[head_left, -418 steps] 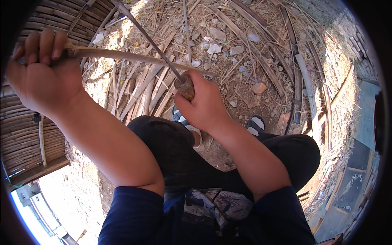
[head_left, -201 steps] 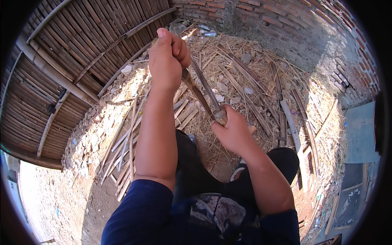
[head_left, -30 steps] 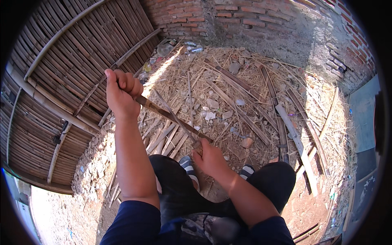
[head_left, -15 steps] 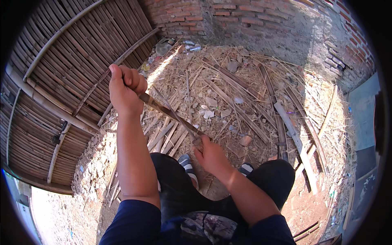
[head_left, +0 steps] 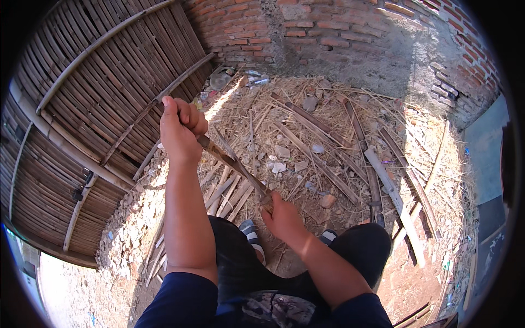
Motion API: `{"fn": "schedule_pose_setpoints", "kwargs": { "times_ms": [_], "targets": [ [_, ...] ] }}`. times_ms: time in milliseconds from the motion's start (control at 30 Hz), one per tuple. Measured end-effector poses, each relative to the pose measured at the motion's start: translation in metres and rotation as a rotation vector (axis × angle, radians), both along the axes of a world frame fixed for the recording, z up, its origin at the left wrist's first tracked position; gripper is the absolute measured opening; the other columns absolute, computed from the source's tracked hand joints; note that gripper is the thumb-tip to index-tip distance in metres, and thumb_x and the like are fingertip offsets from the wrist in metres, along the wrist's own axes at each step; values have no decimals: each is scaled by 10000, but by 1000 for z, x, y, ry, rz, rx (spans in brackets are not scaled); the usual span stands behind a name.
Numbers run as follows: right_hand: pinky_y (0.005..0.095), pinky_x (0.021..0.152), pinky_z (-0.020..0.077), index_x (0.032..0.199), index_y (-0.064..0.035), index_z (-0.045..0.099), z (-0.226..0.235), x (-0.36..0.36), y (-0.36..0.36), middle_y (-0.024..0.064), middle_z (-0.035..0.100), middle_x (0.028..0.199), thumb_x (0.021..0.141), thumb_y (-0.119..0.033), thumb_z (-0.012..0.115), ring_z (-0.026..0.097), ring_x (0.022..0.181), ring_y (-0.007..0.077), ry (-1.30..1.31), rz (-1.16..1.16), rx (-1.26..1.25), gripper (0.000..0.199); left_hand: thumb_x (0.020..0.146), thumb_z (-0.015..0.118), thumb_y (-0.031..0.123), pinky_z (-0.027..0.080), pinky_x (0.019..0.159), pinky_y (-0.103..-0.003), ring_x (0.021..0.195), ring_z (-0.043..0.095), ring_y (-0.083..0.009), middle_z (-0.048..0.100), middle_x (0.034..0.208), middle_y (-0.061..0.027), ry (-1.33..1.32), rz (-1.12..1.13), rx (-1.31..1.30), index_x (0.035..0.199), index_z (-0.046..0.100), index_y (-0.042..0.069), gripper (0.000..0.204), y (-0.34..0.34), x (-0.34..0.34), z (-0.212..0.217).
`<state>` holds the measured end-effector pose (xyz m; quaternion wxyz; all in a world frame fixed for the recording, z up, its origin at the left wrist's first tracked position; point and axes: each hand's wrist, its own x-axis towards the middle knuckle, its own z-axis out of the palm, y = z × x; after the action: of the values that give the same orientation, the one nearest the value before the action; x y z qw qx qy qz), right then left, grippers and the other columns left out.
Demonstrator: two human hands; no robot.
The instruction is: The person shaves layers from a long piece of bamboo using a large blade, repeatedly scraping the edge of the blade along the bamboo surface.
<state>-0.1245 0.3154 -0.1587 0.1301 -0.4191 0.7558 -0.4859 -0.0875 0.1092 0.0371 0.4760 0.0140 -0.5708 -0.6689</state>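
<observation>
My left hand (head_left: 180, 131), raised in front of the woven bamboo panel, is closed in a fist around the upper end of a brown bamboo strip (head_left: 220, 155). The strip slants down to the right, toward my right hand (head_left: 286, 223). That hand is wrapped round the short handle of a long-bladed knife (head_left: 232, 151). Its narrow blade points up and left, crossing the strip at a shallow angle and seeming to lie against it near the handle. Where exactly the lower end of the strip stops is hard to make out beside my right fingers.
Split bamboo pieces (head_left: 322, 164), dry straw and stones cover the ground ahead. A pale plank (head_left: 395, 197) lies at the right. The bamboo panel (head_left: 117, 82) stands at the left, a brick wall (head_left: 339, 38) at the back. My knees and sandals (head_left: 250, 234) are below my hands.
My left hand has shifted slightly right and down with the bamboo strip. The blade now lies closer along the strip, and my right hand is a little lower.
</observation>
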Motion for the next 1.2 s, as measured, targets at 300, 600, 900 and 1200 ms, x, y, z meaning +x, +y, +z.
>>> {"fn": "schedule_pose_setpoints", "kwargs": {
  "times_ms": [300,600,900,1200],
  "targets": [
    [522,704,513,1148,16,500,26,-10,17,267,657,834,859,-220,641,640,799,461,-86,8,0,399,1046,359,472,171,469,-292,501,182,-103,234,587,23,22,-55,60,683,346,111,512,-5,3,-5],
    [529,785,504,1093,22,522,-57,-29,7,271,660,865,841,-237,638,638,866,465,61,-61,337,380,1046,361,476,185,462,-290,500,206,-102,275,581,18,29,-76,-26,684,369,102,520,14,-9,-1],
    [541,759,507,1113,28,509,15,-4,6,277,661,869,852,-224,634,640,851,466,-39,2,78,383,1051,329,472,181,469,-294,499,178,-106,217,569,33,-2,-49,-10,679,344,129,507,8,-1,-3],
    [539,708,503,1084,41,500,-77,-19,-5,288,644,819,831,-203,645,644,798,468,-9,-103,267,381,1041,371,481,179,473,-287,515,197,-97,266,592,24,15,11,27,687,362,106,516,5,-8,-2]
  ]
}}
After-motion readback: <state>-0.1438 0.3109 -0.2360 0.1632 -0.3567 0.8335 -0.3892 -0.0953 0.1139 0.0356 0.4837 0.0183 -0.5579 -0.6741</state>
